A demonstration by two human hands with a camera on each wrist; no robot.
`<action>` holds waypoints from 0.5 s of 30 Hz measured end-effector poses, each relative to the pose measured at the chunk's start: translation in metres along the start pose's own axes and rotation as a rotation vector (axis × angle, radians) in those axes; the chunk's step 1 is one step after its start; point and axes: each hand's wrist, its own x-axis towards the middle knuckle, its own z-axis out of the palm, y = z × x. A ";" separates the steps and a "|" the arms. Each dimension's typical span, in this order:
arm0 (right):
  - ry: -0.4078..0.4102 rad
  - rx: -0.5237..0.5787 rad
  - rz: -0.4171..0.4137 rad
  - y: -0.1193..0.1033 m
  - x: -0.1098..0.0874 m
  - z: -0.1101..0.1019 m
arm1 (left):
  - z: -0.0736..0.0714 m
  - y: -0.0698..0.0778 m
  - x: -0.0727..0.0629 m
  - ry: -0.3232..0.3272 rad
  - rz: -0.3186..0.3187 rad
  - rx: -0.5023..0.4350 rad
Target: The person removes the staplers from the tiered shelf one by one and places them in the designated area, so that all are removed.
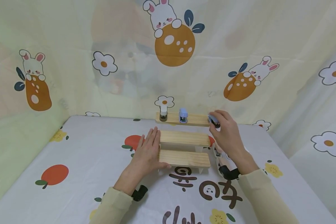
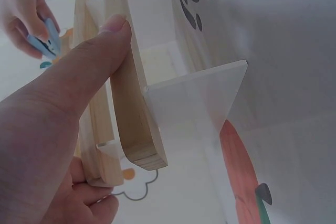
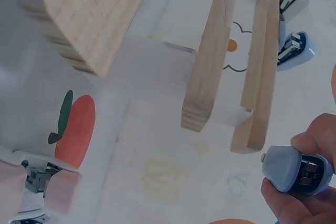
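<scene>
A three-step rack has wooden boards (image 1: 184,158) on clear side supports (image 2: 194,98). My left hand (image 1: 147,152) rests along the left ends of the two lower boards, its thumb on the front edge of the lowest one. At the right end of the top board (image 1: 197,119), my right hand (image 1: 226,133) pinches a small blue stapler (image 3: 283,169) between thumb and fingers. In the right wrist view, this stapler is just beside the board's end. A white stapler (image 1: 163,112) stands on the top board's left part, and a light blue stapler (image 1: 183,115) near its middle.
Pink staplers (image 3: 63,190) lie on the table to the right of the rack, partly behind my right wrist in the head view. A patterned cloth (image 1: 86,174) covers the table. Patterned curtains (image 1: 123,90) hang behind it and at both sides.
</scene>
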 end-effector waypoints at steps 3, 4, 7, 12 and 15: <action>0.008 -0.008 0.007 0.000 -0.004 -0.004 | 0.001 0.000 0.000 0.006 0.005 -0.002; 0.012 -0.010 0.008 0.000 -0.006 -0.005 | 0.001 0.000 0.000 0.008 0.006 -0.001; 0.034 -0.010 -0.007 0.000 -0.011 -0.008 | 0.001 0.000 -0.001 0.014 0.014 0.009; 0.066 -0.008 -0.041 0.001 -0.018 -0.011 | 0.001 -0.002 -0.001 0.020 0.023 0.015; 0.077 -0.009 -0.047 0.001 -0.022 -0.012 | 0.001 -0.002 -0.001 0.015 0.021 0.012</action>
